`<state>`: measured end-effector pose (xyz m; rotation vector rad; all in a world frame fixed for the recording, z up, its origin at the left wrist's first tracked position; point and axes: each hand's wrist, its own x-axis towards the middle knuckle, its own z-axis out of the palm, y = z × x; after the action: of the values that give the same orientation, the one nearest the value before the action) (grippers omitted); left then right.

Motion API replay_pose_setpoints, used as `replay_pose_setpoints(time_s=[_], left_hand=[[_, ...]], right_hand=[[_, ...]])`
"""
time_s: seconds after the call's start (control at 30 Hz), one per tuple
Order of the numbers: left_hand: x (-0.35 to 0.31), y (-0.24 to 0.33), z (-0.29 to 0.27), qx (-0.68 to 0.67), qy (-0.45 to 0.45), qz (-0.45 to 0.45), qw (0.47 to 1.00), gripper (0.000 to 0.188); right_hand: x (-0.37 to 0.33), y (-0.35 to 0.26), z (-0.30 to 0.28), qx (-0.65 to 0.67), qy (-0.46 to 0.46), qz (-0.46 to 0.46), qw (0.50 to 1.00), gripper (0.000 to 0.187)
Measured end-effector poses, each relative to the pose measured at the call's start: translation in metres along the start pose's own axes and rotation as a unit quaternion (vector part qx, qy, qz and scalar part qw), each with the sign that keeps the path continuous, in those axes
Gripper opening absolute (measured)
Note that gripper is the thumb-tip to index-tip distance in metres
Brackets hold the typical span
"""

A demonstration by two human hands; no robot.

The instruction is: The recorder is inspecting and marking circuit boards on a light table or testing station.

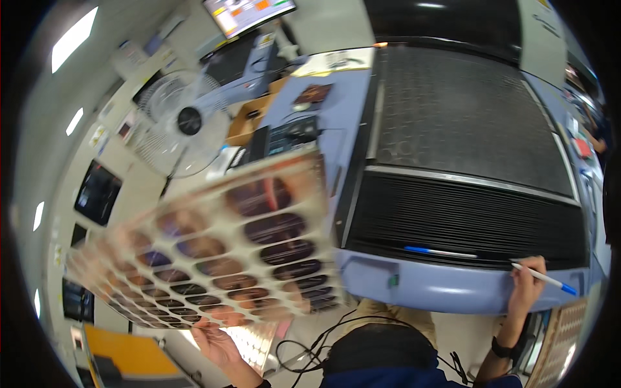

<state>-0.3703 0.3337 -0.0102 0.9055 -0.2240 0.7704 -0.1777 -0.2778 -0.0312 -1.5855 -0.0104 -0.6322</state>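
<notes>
Above left fingers [204,327] pinching its edge, oval-patterned sheet [223,254], right fingers [532,263] clamped on pen [551,280]

Bright light is cast by ceiling lamps [74,39]; the sheet [223,251] is blurred; straight lines are bowed peripherally.

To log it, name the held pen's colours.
White pen with a blue end, best in head view.

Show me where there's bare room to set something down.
The dark machine bed looks bare beyond its metal strip; so does a narrow stretch of blue surface between keyboard and bed. It is crowded around the keyboard and open carton, and at lower left, where the left hand holds the printed sheet.
</notes>
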Motion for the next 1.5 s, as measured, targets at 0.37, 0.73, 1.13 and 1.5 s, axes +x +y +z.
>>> replay_pose_setpoints(time_s=[0.37, 0.73, 1.13, 1.5], left_hand=[[-0.266, -0.068, -0.222, 0.080, 0.499, -0.011, 0.863, 0.032], [-0.280, -0.077, -0.216, 0.037, 0.535, -0.095, 0.839, 0.027], [-0.210, -0.139, -0.113, 0.510, 0.354, -0.175, 0.764, 0.025], [0.052, -0.174, 0.090, 0.463, 0.093, -0.018, 0.881, 0.029]], right_hand=[[0.002, 0.013, -0.014, -0.031, -0.008, -0.003, 0.999, 0.010], [-0.004, 0.019, -0.014, -0.039, -0.004, -0.006, 0.999, 0.013], [-0.030, -0.006, -0.094, -0.127, 0.159, -0.037, 0.978, 0.015], [-0.209, -0.029, -0.386, -0.625, 0.318, 0.278, 0.657, 0.057]])
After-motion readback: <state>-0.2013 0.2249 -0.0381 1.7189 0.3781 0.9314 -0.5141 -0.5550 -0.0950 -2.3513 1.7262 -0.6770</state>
